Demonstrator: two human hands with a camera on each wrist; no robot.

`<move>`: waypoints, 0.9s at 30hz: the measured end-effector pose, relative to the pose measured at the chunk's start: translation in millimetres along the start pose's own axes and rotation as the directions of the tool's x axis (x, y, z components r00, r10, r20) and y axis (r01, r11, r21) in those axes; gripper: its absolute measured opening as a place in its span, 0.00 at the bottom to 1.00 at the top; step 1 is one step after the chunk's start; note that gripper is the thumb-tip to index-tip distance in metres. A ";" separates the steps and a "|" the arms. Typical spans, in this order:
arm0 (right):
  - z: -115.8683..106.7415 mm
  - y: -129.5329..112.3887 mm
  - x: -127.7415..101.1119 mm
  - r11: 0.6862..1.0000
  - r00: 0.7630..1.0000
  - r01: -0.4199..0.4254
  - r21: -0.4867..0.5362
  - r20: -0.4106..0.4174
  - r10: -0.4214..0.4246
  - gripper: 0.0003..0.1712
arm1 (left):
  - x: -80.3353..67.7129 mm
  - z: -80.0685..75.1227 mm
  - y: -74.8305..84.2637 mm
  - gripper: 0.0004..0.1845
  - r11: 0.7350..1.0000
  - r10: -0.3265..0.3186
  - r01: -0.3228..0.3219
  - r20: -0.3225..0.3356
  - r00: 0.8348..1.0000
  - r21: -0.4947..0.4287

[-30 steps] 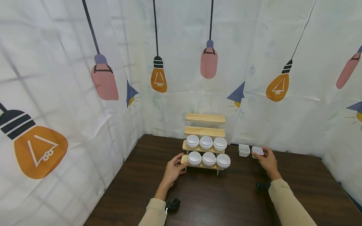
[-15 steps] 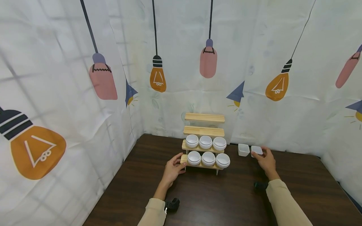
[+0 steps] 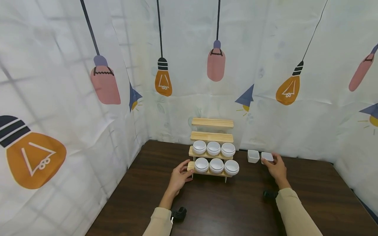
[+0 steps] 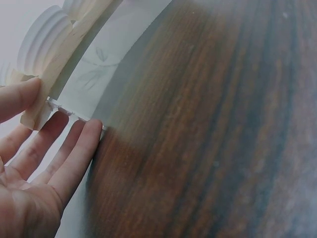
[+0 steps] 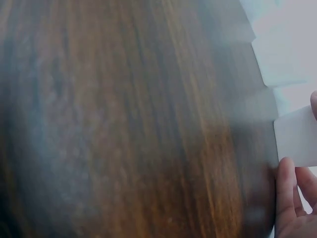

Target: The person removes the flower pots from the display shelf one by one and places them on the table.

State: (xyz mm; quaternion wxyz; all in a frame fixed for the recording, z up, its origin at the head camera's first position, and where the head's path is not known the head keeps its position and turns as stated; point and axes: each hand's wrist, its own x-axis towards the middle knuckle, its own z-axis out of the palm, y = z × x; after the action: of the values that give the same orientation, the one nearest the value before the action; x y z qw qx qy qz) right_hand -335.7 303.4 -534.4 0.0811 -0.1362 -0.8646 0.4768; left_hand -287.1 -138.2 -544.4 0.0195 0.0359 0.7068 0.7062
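1. Up close, the left hand (image 3: 178, 178) rests at the left end of the wooden rack (image 3: 211, 137): its thumb lies on the end of the lowest slat and its straight fingers reach beneath it, seen pale and relaxed in the left wrist view, where the fingertips (image 4: 84, 136) touch the rack's clear foot.
2. The right hand (image 3: 274, 168) pinches a small square white dish (image 3: 267, 157) between thumb and fingers; the dish sits on the table, smooth and glossy, with flat sides.
3. A second square dish (image 3: 253, 156) of the same make stands just beside it, to the left, between it and the rack.
4. The rack has four pale, straight-grained slats stepped like stairs. The two lower steps each carry three round white ribbed bowls (image 3: 216, 165); the two upper steps are bare wood.
5. All of this stands on a dark brown table (image 3: 224, 209) with streaky wood grain, backed by white cloth (image 3: 189, 49) printed with lightbulbs.
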 end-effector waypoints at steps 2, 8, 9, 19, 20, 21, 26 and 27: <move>0.1 -0.3 0.1 1.000 1.000 -0.003 0.008 -0.001 0.003 0.45 | 0.0 0.4 0.5 0.32 1.000 -0.003 0.003 0.001 1.000 -0.001; 1.7 2.9 -0.7 1.000 1.000 -0.007 0.012 -0.002 0.007 0.45 | -0.6 1.1 -0.7 0.32 1.000 -0.007 0.007 0.005 1.000 0.004; 2.4 3.5 -0.5 1.000 1.000 -0.005 0.008 -0.010 0.005 0.44 | -0.6 0.9 -0.9 0.32 1.000 -0.007 0.007 0.003 1.000 0.004; 3.9 3.0 -0.2 1.000 1.000 -0.007 0.007 -0.019 0.007 0.46 | -2.8 0.3 1.5 0.33 1.000 -0.005 0.005 -0.005 1.000 0.010; 3.8 3.1 -0.3 1.000 1.000 -0.010 0.009 -0.016 0.010 0.47 | -3.0 0.6 1.9 0.33 1.000 -0.005 0.005 -0.004 1.000 0.010; 3.8 3.1 -0.1 1.000 1.000 -0.011 0.010 -0.012 0.011 0.47 | -3.2 0.8 2.3 0.33 1.000 -0.004 0.004 -0.003 1.000 0.009; 4.5 3.4 1.1 1.000 1.000 -0.016 0.018 -0.014 0.017 0.48 | -3.8 1.8 3.1 0.33 1.000 -0.004 0.004 0.002 1.000 0.001; 4.7 3.5 1.4 1.000 1.000 -0.018 0.020 -0.015 0.018 0.47 | -3.9 1.8 3.5 0.33 1.000 -0.003 0.003 0.001 1.000 0.001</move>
State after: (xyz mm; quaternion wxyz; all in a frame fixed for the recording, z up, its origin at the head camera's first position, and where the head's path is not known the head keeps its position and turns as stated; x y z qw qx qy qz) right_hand -337.8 301.9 -539.8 0.0848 -0.1467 -0.8579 0.4851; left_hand -282.9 -136.7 -541.0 0.0208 0.0350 0.7073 0.7057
